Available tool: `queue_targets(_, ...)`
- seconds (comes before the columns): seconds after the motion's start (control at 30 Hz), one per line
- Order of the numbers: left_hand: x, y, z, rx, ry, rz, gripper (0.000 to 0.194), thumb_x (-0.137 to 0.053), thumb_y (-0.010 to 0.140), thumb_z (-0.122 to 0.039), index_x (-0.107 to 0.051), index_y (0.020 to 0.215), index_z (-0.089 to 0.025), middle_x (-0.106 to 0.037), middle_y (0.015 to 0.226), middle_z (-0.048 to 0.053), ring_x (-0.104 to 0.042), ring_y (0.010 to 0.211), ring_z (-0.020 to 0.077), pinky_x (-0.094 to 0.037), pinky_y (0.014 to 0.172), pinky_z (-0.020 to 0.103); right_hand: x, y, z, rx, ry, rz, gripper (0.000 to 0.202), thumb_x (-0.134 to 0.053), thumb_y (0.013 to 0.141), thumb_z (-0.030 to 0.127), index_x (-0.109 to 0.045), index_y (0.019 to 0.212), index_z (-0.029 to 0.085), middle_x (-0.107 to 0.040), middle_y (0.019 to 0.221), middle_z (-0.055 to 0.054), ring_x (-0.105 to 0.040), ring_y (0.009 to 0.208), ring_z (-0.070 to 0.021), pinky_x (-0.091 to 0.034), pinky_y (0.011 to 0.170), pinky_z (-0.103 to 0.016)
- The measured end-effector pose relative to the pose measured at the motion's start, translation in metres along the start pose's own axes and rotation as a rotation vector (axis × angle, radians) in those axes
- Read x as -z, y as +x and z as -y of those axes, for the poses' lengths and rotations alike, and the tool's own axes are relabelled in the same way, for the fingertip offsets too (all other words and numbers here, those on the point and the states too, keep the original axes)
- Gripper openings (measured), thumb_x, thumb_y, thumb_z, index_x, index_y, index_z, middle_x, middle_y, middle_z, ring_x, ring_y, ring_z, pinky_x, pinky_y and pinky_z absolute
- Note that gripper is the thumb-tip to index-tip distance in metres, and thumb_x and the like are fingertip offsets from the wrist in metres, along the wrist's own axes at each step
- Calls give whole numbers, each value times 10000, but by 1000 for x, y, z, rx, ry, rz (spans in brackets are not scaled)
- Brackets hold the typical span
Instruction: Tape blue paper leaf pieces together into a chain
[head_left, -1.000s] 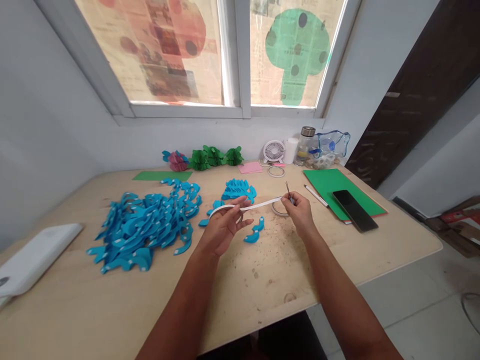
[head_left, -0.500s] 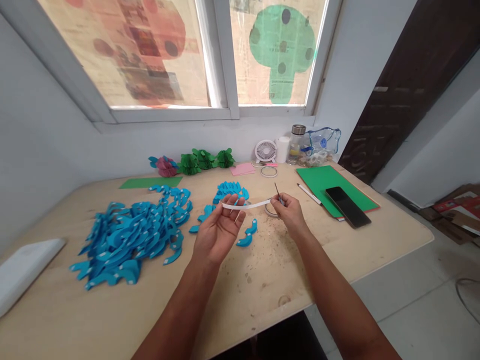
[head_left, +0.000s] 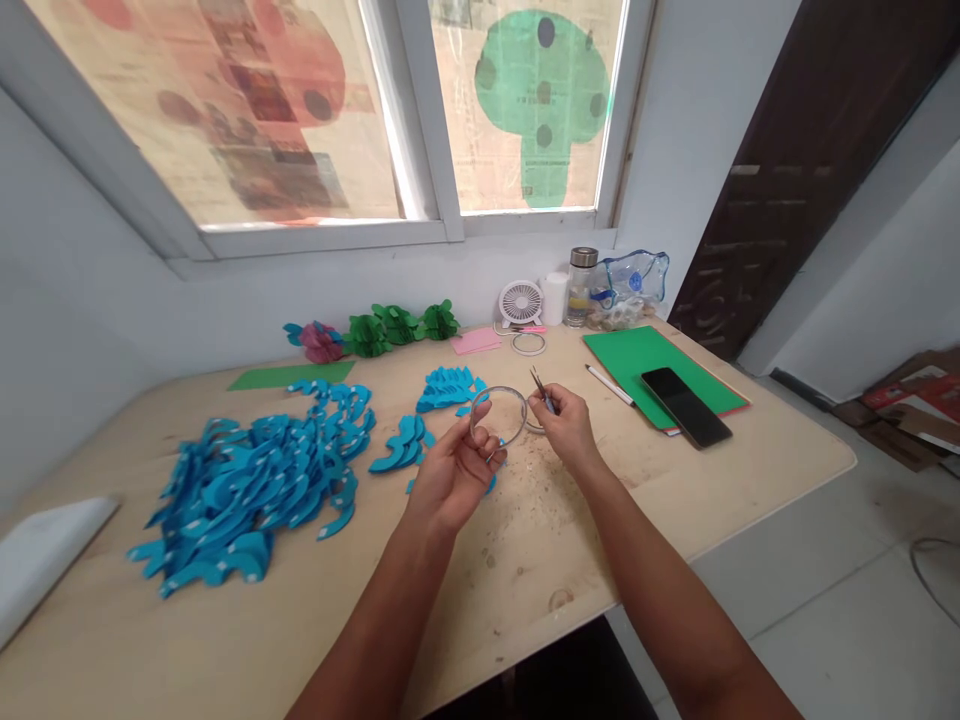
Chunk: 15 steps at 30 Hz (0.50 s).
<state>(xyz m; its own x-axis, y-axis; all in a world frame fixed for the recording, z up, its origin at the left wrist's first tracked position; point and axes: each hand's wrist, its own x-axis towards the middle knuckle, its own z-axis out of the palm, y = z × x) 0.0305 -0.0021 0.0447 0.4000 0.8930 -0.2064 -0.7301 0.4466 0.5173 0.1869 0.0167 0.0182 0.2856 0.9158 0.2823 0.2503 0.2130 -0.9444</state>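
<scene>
My left hand (head_left: 457, 465) holds up a thin ring of tape (head_left: 523, 425), a narrow roll seen nearly face-on, between thumb and curled fingers. Beside it, my right hand (head_left: 564, 425) is closed around small scissors (head_left: 537, 382), whose thin dark points stick up past the fingers. Whether a tape end runs between the hands is too fine to tell. Under and behind the left hand lie curved blue paper pieces (head_left: 405, 445). To the left spreads a big heap of blue paper pieces (head_left: 262, 475) dotted with small white squares. Another ring shows partly behind my right hand.
A black phone (head_left: 685, 407) rests on green sheets (head_left: 637, 355), with a white pen (head_left: 610, 385) alongside. Along the wall stand green paper flowers (head_left: 397, 325), a small fan (head_left: 521, 303), and a bottle (head_left: 580, 288). A white slab (head_left: 49, 550) lies at far left.
A white strip stretched between my hands before; now it no longer shows and the tape ring faces me in my left hand. The left hand has moved right, closer to the right hand.
</scene>
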Motion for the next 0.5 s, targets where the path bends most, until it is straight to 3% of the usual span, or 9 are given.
queue_targets(0.17,1,4,2,-21,35,-16,66,-500,839,-206,-560,835,-180,-414,495,-62,-424,453,70,-390,495,198,5,0,0,57,-146,-40,199,-521,731,358,-600,688,180,-454,538,41,-393,511,-96,-300,504,-213)
queue_targets(0.3,3,8,3,-34,98,-24,25,-539,816,-208,-539,826,-185,-420,487,-70,-410,422,60,-358,454,182,14,9,-7,0,-101,-171,270,-522,716,359,-641,867,169,-522,590,16,-466,552,-125,-349,531,-226)
queue_targets(0.5,0,35,12,-99,259,-117,252,-661,702,-181,-545,926,-172,-574,601,-34,-542,495,75,-402,495,195,20,19,-15,-71,53,-301,302,-507,705,340,-625,897,139,-474,533,35,-443,494,-115,-350,491,-222)
